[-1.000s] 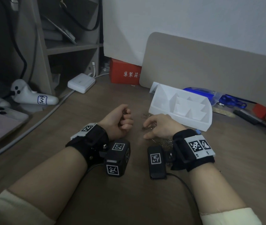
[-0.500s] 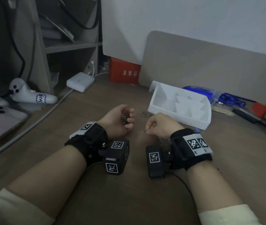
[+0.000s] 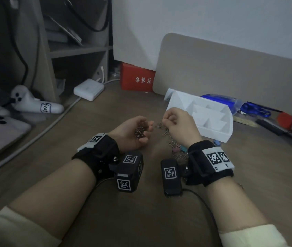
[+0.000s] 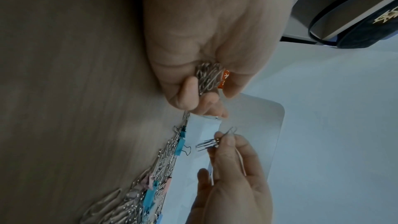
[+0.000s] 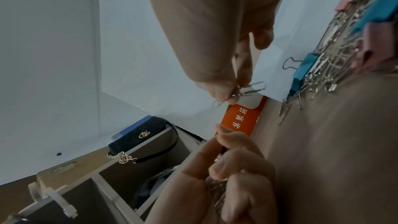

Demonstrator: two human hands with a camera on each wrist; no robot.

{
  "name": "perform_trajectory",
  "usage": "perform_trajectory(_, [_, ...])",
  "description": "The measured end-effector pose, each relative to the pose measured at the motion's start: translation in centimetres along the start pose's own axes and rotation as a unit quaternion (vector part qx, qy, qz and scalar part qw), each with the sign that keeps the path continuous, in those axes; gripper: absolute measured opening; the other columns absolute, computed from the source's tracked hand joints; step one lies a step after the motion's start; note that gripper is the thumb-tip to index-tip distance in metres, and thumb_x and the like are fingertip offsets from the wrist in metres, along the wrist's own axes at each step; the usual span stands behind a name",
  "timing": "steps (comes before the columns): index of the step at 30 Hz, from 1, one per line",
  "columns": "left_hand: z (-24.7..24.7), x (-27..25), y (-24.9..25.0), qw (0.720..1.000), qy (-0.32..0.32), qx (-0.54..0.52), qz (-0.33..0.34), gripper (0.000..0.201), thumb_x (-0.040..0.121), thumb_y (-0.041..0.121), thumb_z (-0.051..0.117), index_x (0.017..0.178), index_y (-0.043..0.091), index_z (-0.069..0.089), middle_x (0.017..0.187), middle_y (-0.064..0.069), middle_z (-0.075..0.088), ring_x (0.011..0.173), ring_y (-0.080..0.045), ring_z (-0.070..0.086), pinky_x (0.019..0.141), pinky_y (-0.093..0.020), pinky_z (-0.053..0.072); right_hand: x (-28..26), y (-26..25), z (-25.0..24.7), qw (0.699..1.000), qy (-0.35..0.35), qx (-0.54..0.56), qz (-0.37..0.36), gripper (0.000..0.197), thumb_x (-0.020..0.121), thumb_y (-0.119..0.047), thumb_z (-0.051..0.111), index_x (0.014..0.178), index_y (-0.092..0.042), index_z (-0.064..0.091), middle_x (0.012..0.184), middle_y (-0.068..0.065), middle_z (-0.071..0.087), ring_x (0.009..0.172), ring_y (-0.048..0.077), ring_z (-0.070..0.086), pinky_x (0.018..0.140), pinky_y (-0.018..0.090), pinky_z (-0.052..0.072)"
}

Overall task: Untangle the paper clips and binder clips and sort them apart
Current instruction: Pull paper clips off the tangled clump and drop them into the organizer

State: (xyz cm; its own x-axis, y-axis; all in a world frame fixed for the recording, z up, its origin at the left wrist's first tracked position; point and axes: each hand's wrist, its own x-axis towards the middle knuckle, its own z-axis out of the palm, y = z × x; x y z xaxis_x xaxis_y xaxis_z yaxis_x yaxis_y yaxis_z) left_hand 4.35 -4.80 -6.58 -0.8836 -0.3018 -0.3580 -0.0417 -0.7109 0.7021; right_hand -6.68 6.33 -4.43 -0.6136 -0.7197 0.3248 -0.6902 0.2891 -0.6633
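My left hand [image 3: 138, 132] is cupped palm-up above the table, its fingers curled round a bunch of silver paper clips [image 3: 139, 131] [image 4: 207, 76]. Just to its right, my right hand [image 3: 170, 120] pinches a few paper clips [image 4: 210, 141] [image 5: 249, 89] between thumb and fingertips, lifted off the table. Under the right wrist lies the tangled pile [image 3: 174, 148] of paper clips mixed with teal and pink binder clips [image 4: 181, 144] [image 5: 305, 67]. The white divided tray [image 3: 207, 118] sits right behind the right hand.
A red box [image 3: 137, 80] and a beige board [image 3: 230, 72] stand at the back. A white charger [image 3: 89, 89], a cable and a white controller [image 3: 34, 104] lie to the left. Blue bags [image 3: 234, 104] and pens lie to the right of the tray.
My right hand has lifted from the pile with a few paper clips pinched and moved up towards the left hand. The left hand has turned and opened slightly, showing its bunch of clips.
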Motion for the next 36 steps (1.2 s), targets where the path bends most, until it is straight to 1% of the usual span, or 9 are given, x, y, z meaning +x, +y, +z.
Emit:
perform_trajectory(3, [0.3, -0.2, -0.2, 0.998, -0.008, 0.064, 0.007, 0.033, 0.099, 0.028, 0.036, 0.078, 0.010, 0.054, 0.065, 0.000, 0.045, 0.037, -0.006, 0.036, 0.036, -0.015, 0.019, -0.1, -0.6, 0.0, 0.996, 0.017, 0.083, -0.025, 0.008, 0.088, -0.013, 0.062, 0.083, -0.018, 0.060, 0.083, 0.004, 0.064, 0.076, 0.014, 0.061, 0.071, 0.021, 0.047])
perform_trajectory(7, [0.3, -0.1, -0.4, 0.994, -0.021, 0.111, 0.012, 0.034, 0.100, 0.031, 0.034, 0.080, 0.010, 0.050, 0.066, -0.001, 0.046, 0.039, -0.006, 0.035, 0.036, -0.015, 0.020, -0.6, -1.6, -0.2, 0.981, -0.012, 0.187, -0.042, 0.005, 0.088, -0.005, 0.062, 0.089, -0.009, 0.059, 0.079, 0.002, 0.061, 0.058, -0.001, 0.055, 0.059, 0.011, 0.047])
perform_trajectory(9, [0.3, 0.0, -0.5, 0.994, -0.023, 0.111, 0.004, 0.030, 0.100, 0.033, 0.035, 0.083, 0.012, 0.048, 0.063, -0.001, 0.051, 0.039, -0.006, 0.037, 0.034, -0.015, 0.022, -0.7, -1.9, -0.1, 0.976, -0.008, 0.213, -0.044, 0.005, 0.088, -0.004, 0.062, 0.092, -0.005, 0.059, 0.082, 0.003, 0.060, 0.061, -0.004, 0.055, 0.057, 0.008, 0.046])
perform_trajectory(11, [0.3, -0.1, -0.4, 0.992, -0.032, 0.119, 0.002, 0.034, 0.101, 0.034, 0.033, 0.085, 0.010, 0.052, 0.062, 0.000, 0.052, 0.039, -0.006, 0.038, 0.034, -0.014, 0.022, -0.7, -2.0, -0.1, 0.973, -0.001, 0.226, -0.043, 0.006, 0.087, -0.003, 0.063, 0.090, -0.006, 0.059, 0.082, 0.001, 0.059, 0.066, -0.002, 0.056, 0.057, 0.007, 0.045])
perform_trajectory(15, [0.5, -0.3, -0.4, 0.987, -0.055, 0.150, 0.011, 0.040, 0.101, 0.035, 0.032, 0.084, 0.009, 0.058, 0.066, 0.001, 0.046, 0.041, -0.004, 0.037, 0.037, -0.014, 0.020, -0.9, -2.0, -0.1, 0.965, -0.035, 0.261, -0.012, 0.011, 0.085, -0.001, 0.065, 0.089, -0.006, 0.057, 0.083, 0.006, 0.058, 0.057, 0.001, 0.058, 0.049, 0.014, 0.047])
perform_trajectory(19, [0.4, -0.2, -0.4, 0.990, -0.044, 0.131, 0.011, 0.036, 0.100, 0.033, 0.034, 0.079, 0.011, 0.053, 0.064, 0.001, 0.043, 0.040, -0.004, 0.037, 0.036, -0.014, 0.020, -0.6, -1.5, 0.1, 0.975, -0.022, 0.218, -0.020, 0.011, 0.083, -0.003, 0.068, 0.089, -0.006, 0.059, 0.075, 0.002, 0.061, 0.053, 0.000, 0.057, 0.053, 0.012, 0.044])
perform_trajectory(25, [0.4, -0.2, -0.4, 0.992, -0.037, 0.118, 0.028, 0.031, 0.099, 0.023, 0.038, 0.069, 0.015, 0.044, 0.058, 0.003, 0.044, 0.039, -0.004, 0.035, 0.037, -0.015, 0.018, -0.2, -0.8, 0.3, 0.982, 0.004, 0.187, 0.005, 0.011, 0.083, -0.012, 0.070, 0.089, -0.017, 0.063, 0.068, -0.005, 0.065, 0.066, 0.009, 0.059, 0.069, 0.028, 0.046])
perform_trajectory(31, [0.4, -0.2, -0.4, 0.992, -0.041, 0.115, 0.032, 0.031, 0.098, 0.021, 0.037, 0.069, 0.014, 0.045, 0.059, 0.003, 0.042, 0.039, -0.005, 0.034, 0.038, -0.016, 0.017, -0.3, -0.9, 0.2, 0.982, 0.015, 0.186, 0.013, 0.007, 0.083, -0.013, 0.070, 0.088, -0.017, 0.066, 0.072, -0.003, 0.066, 0.071, 0.010, 0.060, 0.068, 0.025, 0.048])
perform_trajectory(36, [0.5, -0.2, -0.4, 0.993, -0.047, 0.105, 0.027, 0.033, 0.099, 0.023, 0.032, 0.074, 0.011, 0.049, 0.064, 0.000, 0.041, 0.038, -0.006, 0.035, 0.036, -0.015, 0.018, -0.4, -1.0, 0.3, 0.980, -0.005, 0.197, -0.010, 0.009, 0.084, -0.012, 0.070, 0.083, -0.020, 0.070, 0.075, -0.003, 0.071, 0.068, 0.002, 0.064, 0.068, 0.015, 0.048])
